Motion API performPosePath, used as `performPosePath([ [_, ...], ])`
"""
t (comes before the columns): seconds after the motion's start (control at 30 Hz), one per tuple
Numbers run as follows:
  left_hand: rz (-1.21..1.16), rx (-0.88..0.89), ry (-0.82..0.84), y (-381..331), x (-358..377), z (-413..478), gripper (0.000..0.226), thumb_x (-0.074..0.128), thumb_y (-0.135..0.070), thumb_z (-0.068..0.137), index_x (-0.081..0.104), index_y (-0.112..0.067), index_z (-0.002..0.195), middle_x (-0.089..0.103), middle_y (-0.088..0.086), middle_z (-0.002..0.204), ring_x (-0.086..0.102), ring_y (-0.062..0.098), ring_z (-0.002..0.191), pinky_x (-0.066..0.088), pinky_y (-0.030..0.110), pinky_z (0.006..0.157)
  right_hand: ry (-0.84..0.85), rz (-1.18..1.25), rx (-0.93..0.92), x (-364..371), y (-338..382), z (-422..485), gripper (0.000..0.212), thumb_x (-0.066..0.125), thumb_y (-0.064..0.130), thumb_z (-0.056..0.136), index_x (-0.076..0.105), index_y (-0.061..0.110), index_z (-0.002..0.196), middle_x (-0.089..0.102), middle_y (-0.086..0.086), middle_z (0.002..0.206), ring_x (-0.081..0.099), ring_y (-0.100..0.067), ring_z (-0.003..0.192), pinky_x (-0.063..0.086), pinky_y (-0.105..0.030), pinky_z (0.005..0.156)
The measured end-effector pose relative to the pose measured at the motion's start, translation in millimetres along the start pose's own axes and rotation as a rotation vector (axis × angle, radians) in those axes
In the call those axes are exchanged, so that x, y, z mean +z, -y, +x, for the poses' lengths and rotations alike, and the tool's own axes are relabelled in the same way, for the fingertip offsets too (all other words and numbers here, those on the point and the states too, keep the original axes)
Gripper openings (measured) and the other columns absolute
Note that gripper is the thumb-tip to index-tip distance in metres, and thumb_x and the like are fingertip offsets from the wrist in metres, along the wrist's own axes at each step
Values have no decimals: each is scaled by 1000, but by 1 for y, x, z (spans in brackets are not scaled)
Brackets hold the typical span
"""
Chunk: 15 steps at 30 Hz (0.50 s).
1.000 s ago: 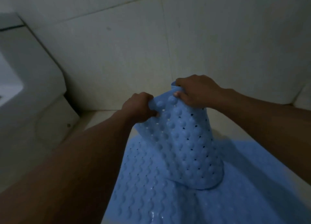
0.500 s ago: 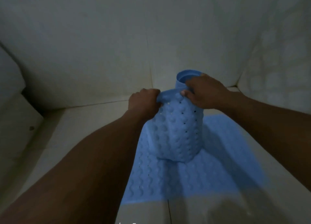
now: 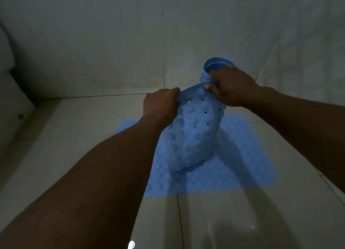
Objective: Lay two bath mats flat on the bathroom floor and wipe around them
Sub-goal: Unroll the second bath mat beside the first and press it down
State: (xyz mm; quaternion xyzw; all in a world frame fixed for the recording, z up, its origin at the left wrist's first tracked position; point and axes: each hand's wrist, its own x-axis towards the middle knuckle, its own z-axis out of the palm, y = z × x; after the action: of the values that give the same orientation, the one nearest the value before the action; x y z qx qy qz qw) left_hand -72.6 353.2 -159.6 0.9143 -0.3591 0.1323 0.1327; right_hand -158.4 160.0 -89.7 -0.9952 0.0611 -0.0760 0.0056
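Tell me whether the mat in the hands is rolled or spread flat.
Still rolled. The held mat curls into a tube, open at its top, gripped by the left hand and right hand.

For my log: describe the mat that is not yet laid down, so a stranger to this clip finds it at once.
Start at the pale tiled floor, where a flat blue mat lies near the wall. Above it, the left hand and right hand grip a second blue mat. Unlike its flat neighbour, it hangs rolled up, showing round bumps and small holes.
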Motion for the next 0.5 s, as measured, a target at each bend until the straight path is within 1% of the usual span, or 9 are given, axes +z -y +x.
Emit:
performPosePath([
  [0.07, 23, -17, -18, -2, -5, -12, 17, 56, -32, 97, 58, -21, 108, 68, 7, 102, 64, 34, 96, 31, 35, 68, 20, -22, -20, 0, 2, -8, 40, 47, 42, 102, 53, 7, 121, 60, -19, 115, 50, -40, 117, 45, -43, 88],
  [0.13, 57, -21, -41, -2, -13, -28, 18, 56, -35, 97, 58, -22, 110, 68, 6, 102, 64, 34, 96, 32, 35, 69, 56, -44, -55, -4, 6, -21, 38, 50, 39, 100, 49, 7, 120, 57, -19, 118, 47, -40, 121, 45, -45, 89],
  [0.2, 81, -34, -33, -6, -24, -47, 20, 56, -36, 97, 59, -23, 112, 67, 7, 102, 64, 34, 95, 34, 36, 69, 85, -79, -100, -9, 12, -39, 30, 52, 32, 98, 46, 8, 116, 55, -18, 118, 48, -38, 117, 45, -46, 88],
  [0.27, 84, -59, 7, -14, -39, -70, 21, 57, -39, 97, 60, -26, 112, 67, 7, 103, 64, 33, 94, 38, 35, 69, 90, -190, -154, -14, 16, -59, 33, 50, 30, 98, 46, 10, 124, 55, -15, 121, 50, -36, 115, 42, -49, 92],
  [0.33, 107, -71, 40, -23, -57, -92, 20, 57, -41, 96, 61, -29, 111, 67, 8, 105, 65, 34, 96, 39, 35, 70, 70, -288, -176, -22, 18, -78, 30, 49, 30, 99, 48, 16, 126, 59, -7, 116, 53, -32, 115, 32, -55, 105],
  [0.4, 115, -74, 59, -34, -74, -112, 19, 56, -40, 96, 61, -29, 110, 67, 8, 106, 64, 34, 96, 38, 35, 69, 71, -310, -172, -29, 18, -98, 24, 48, 28, 99, 53, 21, 122, 61, 0, 106, 56, -28, 115, 17, -61, 114],
  [0.47, 106, -87, 76, -43, -85, -125, 15, 57, -38, 96, 62, -29, 106, 67, 7, 103, 64, 33, 93, 37, 35, 68, 51, -303, -178, -31, 13, -112, 22, 47, 35, 101, 58, 23, 117, 64, 1, 103, 58, -26, 116, 6, -61, 118],
  [0.5, 88, -98, 89, -45, -90, -130, 13, 58, -38, 96, 62, -29, 105, 66, 6, 101, 64, 32, 91, 37, 35, 68, 39, -285, -181, -32, 10, -119, 24, 47, 40, 101, 59, 23, 113, 66, 1, 103, 59, -26, 116, 4, -58, 120],
])
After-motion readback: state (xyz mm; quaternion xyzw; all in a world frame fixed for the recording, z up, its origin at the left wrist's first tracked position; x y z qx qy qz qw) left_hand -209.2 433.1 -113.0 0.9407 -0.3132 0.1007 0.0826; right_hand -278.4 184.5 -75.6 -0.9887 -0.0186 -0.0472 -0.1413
